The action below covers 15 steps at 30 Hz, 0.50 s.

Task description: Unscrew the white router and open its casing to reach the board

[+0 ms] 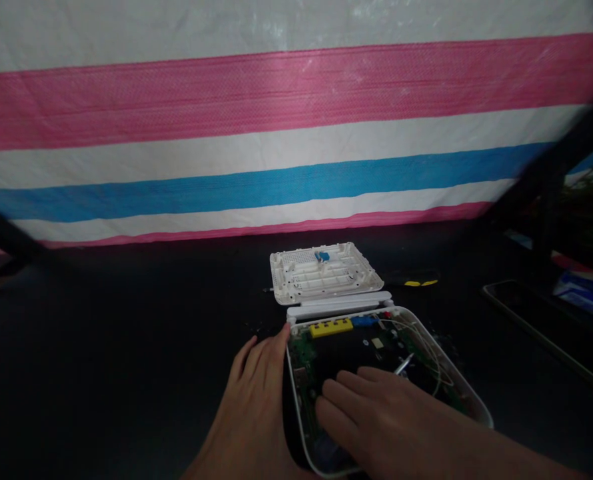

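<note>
Presently, the work in hand is inside the white plastic device housing (295,393), which lies open on the black tabletop (126,347); the right hand (381,407) seems closed around a slim silver metal tool (404,365), and the left hand (256,393) touches the rim (if it grips, I cannot tell). The next move calls for steadiness near the thin white wires (439,360).

We note an opened white device (349,355), lying flat on the black tabletop (126,353), its interior exposed: green circuitry, yellow port block (331,328), thin pale wires. Over it we log a slim silver tool (404,364), slanted, partly hidden.
</note>
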Each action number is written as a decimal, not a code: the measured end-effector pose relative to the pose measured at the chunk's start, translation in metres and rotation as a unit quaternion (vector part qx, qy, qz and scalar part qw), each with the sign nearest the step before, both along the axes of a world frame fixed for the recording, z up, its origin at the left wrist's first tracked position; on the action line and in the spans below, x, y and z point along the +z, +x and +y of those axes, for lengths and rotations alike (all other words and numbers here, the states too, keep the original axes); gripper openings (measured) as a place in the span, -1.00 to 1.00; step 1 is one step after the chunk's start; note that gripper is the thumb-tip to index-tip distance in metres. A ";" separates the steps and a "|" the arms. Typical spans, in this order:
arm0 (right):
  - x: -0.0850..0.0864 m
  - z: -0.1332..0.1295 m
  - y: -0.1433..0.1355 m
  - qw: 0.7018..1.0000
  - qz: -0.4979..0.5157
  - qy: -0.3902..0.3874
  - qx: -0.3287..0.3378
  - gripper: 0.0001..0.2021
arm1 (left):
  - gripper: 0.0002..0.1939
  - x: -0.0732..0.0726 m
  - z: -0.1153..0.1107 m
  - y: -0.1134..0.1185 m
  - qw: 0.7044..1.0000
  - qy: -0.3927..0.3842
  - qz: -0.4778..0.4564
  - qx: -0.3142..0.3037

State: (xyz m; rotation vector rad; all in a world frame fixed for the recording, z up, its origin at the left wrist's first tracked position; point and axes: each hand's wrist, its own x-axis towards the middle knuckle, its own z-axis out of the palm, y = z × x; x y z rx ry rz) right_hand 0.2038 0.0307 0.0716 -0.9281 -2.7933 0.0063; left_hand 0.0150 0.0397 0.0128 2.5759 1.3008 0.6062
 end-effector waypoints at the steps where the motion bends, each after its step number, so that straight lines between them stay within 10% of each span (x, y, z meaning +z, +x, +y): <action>1: 0.001 0.001 0.001 1.000 -0.001 -0.005 0.005 -0.76 | 0.24 0.000 0.000 0.000 1.000 0.002 0.002 -0.002; 15: -0.004 0.007 -0.002 0.999 -0.027 -0.007 0.027 -0.86 | 0.15 -0.009 0.005 -0.004 0.999 0.042 0.025 -0.019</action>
